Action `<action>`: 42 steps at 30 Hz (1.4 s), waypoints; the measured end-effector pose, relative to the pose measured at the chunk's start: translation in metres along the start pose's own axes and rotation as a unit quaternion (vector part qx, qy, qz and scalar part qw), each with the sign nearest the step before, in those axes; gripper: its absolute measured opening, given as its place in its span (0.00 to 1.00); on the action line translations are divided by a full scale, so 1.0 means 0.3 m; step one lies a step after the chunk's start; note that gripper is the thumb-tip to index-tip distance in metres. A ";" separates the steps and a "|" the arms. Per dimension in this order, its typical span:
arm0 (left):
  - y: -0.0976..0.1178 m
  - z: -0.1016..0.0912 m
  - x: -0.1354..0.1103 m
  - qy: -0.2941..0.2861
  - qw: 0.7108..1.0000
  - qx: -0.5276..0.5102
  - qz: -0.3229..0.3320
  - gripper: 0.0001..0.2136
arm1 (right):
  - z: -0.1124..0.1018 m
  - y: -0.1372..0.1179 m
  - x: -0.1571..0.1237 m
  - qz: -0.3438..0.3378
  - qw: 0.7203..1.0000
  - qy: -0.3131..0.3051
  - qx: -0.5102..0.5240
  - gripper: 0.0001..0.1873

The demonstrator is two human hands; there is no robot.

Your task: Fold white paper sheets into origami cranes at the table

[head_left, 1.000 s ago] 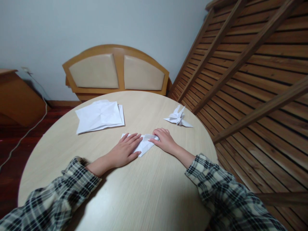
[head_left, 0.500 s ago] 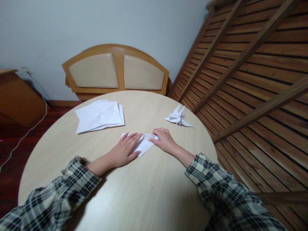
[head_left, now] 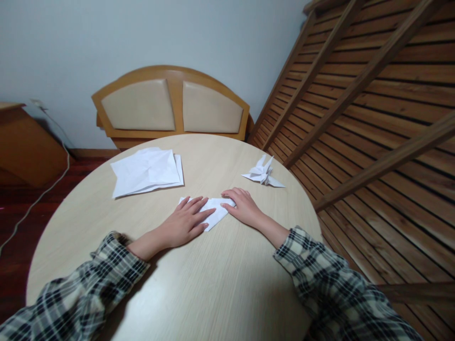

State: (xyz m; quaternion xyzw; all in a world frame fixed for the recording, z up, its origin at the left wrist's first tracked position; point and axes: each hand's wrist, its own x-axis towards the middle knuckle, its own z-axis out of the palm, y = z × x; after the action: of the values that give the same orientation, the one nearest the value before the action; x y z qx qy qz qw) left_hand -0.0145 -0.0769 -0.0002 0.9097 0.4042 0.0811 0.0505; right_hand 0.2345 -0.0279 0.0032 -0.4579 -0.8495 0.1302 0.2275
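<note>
A small folded piece of white paper (head_left: 217, 210) lies on the round pale wooden table (head_left: 199, 284). My left hand (head_left: 185, 222) rests flat on its left part, fingers stretched out and slightly spread. My right hand (head_left: 242, 206) presses on the paper's right corner with its fingers lying on the paper. Both sleeves are plaid.
A stack of creased white sheets (head_left: 146, 171) lies at the table's far left. A finished white paper crane (head_left: 263, 173) sits at the far right near the edge. Behind the table stands a padded wooden chair back (head_left: 170, 106); slatted wooden panels (head_left: 373, 118) lean at the right.
My right hand's fingers have shifted slightly along the paper's right edge. My left hand stays flat on the paper, its fingers a little more spread.
</note>
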 end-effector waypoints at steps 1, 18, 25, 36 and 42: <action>0.001 -0.001 -0.001 0.002 1.000 0.000 0.000 0.22 | -0.006 0.004 -0.002 -0.011 1.000 0.006 0.004 0.13; 0.001 0.002 0.000 0.008 1.000 0.000 -0.008 0.23 | -0.005 -0.036 -0.031 -0.147 0.981 -0.129 0.000 0.25; 0.010 -0.014 0.001 0.032 0.999 -0.002 0.014 0.21 | -0.008 -0.035 -0.033 -0.138 0.981 -0.134 0.011 0.25; 0.012 -0.008 0.003 0.048 0.997 -0.015 0.053 0.20 | -0.013 -0.034 -0.027 -0.147 0.979 -0.132 0.043 0.24; 0.024 -0.024 0.024 0.045 0.998 -0.007 0.047 0.19 | -0.011 -0.025 -0.024 -0.155 0.979 -0.121 0.057 0.22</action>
State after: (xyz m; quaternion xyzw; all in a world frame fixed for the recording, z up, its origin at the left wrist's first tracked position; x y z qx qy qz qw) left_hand -0.0058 -0.0760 0.0086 0.9229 0.3619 0.1271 0.0343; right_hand 0.2341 -0.0380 0.0073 -0.2880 -0.9226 0.1958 0.1660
